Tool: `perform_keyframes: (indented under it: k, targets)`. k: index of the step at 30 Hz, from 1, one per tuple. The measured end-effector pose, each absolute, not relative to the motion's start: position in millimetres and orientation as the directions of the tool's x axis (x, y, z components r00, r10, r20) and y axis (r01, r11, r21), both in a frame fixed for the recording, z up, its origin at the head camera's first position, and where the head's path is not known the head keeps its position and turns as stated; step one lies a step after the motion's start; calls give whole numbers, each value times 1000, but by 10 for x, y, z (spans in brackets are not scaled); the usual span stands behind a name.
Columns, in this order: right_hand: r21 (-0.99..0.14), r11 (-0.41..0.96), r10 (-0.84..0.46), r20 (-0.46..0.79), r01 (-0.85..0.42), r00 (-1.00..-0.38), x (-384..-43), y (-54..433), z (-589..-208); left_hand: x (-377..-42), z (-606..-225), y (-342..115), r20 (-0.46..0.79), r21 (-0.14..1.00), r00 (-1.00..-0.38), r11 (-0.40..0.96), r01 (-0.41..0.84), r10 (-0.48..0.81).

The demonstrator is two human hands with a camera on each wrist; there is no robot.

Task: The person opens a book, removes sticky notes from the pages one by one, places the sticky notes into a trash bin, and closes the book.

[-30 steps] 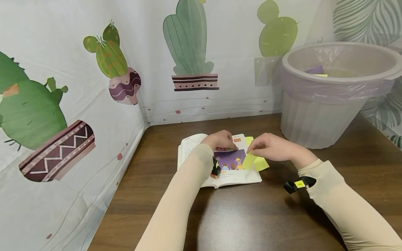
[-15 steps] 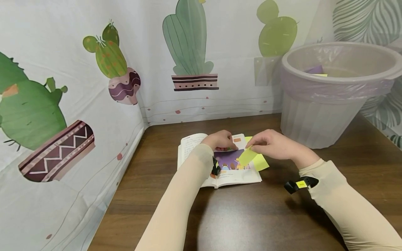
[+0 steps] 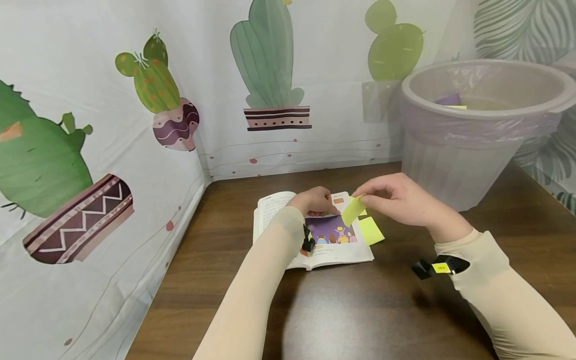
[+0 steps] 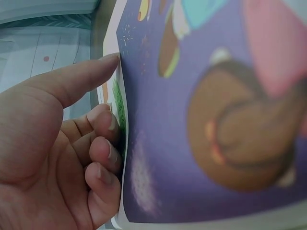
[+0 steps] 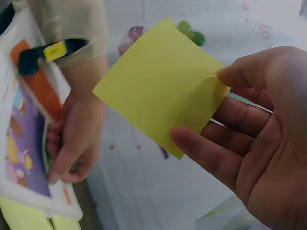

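An open picture book [image 3: 339,254] lies on the brown table, with a purple illustration on its right page. My left hand [image 3: 317,201] rests on the upper part of that page. In the left wrist view, its thumb and bent fingertips touch the page beside the illustration. My right hand [image 3: 400,202] pinches a square yellow sticky note [image 5: 158,86] between thumb and fingers, raised over the book's right side. Another yellow sticky note [image 3: 371,231] sticks out past the book's right edge, and a bit more yellow shows behind the held one.
A grey bin [image 3: 450,160] with a plastic liner stands at the back right of the table [image 3: 216,260]. Purple paper [image 3: 450,99] and something yellow show inside it. A white cactus-print cloth [image 3: 333,135] hangs behind and to the left.
My right hand has lifted the yellow sticky note up and to the right, off the notes beside the book. The left hand has stayed on the page.
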State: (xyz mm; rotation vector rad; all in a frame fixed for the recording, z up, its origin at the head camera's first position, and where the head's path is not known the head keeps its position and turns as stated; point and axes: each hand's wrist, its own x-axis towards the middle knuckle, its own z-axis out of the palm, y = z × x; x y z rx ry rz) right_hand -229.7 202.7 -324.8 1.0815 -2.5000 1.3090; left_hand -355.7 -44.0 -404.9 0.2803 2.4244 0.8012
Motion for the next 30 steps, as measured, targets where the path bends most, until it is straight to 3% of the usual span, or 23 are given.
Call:
perform_keyframes:
  k: [12,20,24,30]
  targets:
    - [-458,305,-535,643,-835,-548,-2124,2006,-2748,-3578,-4104,-511,-437,606,-823,795,28,362]
    - [-301,418,-553,664,-857,-503,-2164,2206,-2093,-3564,-4098,-522,-434,630,-823,777,14,367]
    - [-250,501,-558,639,-829,-530,-2212,2319,-1798,-3558,-4083,-515,-435,619,-826,786,15,359]
    - [-200,676,-508,571,-709,-645,-2337,2527,-1411,-3568,-4093,-501,-437,615,-823,788,20,362]
